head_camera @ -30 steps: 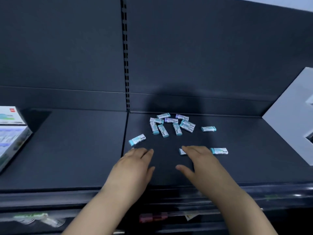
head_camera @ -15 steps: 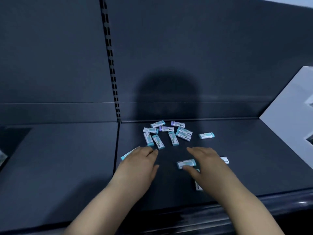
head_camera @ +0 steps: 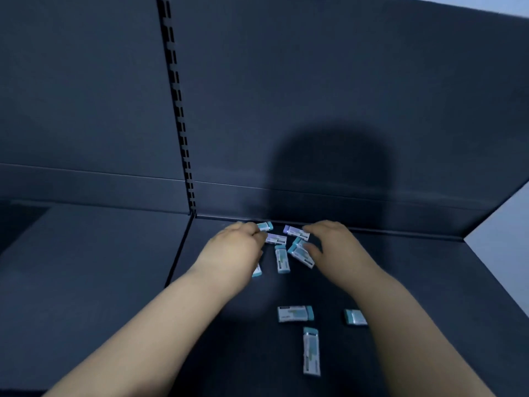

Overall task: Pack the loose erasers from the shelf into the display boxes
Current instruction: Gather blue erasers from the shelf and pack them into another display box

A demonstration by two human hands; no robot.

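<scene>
As far as we can see nothing is packed yet: no display box is in view, and every one of the loose erasers point(head_camera: 282, 258) we can count lies on the shelf point(head_camera: 86, 267). Six sit in a cluster between and just beyond our hands, and three more lie nearer us, beside the right forearm point(head_camera: 406, 325). Our left hand point(head_camera: 234, 250) has its fingers curled at the cluster's edge, one eraser peeping from under it; we cannot tell whether it grips any. Our right hand point(head_camera: 335, 247) is spread wide, a fingertip and the thumb touching two erasers. Half a second ago both hands lay short of the cluster; now they have reached into it, and the three erasers that lay about the right hand are behind it.
</scene>
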